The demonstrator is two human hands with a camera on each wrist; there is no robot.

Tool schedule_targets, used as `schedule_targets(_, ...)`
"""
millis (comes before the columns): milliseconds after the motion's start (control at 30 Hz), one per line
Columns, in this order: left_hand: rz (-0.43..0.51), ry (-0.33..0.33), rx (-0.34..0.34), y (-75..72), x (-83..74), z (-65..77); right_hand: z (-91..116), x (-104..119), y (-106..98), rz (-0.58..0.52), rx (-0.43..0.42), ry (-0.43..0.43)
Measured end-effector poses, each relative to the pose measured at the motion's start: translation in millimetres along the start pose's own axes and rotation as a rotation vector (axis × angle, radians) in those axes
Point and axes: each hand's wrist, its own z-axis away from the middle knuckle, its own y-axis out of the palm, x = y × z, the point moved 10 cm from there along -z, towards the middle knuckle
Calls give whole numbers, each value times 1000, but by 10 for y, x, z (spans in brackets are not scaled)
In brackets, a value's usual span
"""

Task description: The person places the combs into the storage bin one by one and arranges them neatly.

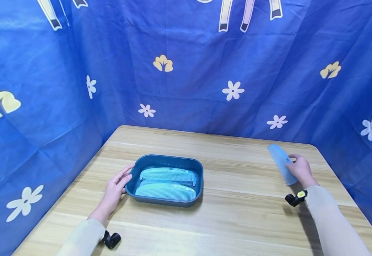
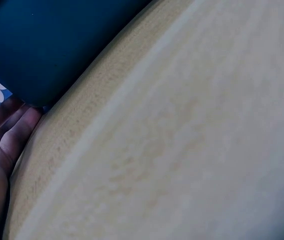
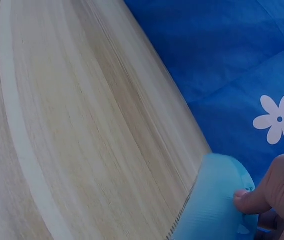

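Note:
A dark teal plastic basin stands on the table, with two light-blue combs lying in it, the back comb and the front comb. My left hand holds the basin's left end by the rim. In the left wrist view, its fingers reach under the basin's corner. Over at the right, my right hand pinches another light-blue comb by its side, thumb on its face. The right wrist view shows the teeth of this comb facing left.
The wood-grain table spans the lower view. Blue curtain printed with flowers hangs behind it and along both sides. A small black wrist camera sits at the left sleeve, another camera at the right one.

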Motion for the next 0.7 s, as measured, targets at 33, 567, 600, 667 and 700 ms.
schedule_targets(33, 0, -1, 0, -1, 2, 0, 4, 6, -3, -4, -6, 5)
schedule_targets(567, 26, -9, 1, -1, -15, 1, 117, 232, 55, -85, -38, -88)
schedule_targets(600, 25, -10, 2, 0, -11, 0, 124, 248, 60, -84, -38, -90)
schedule_targets(667, 24, -14, 4, 2, 2, -3, 138, 282, 70, -89, -36, -92)
schedule_targets(700, 25, -17, 3, 1, 9, -4, 146, 302, 75, -92, -34, -94)
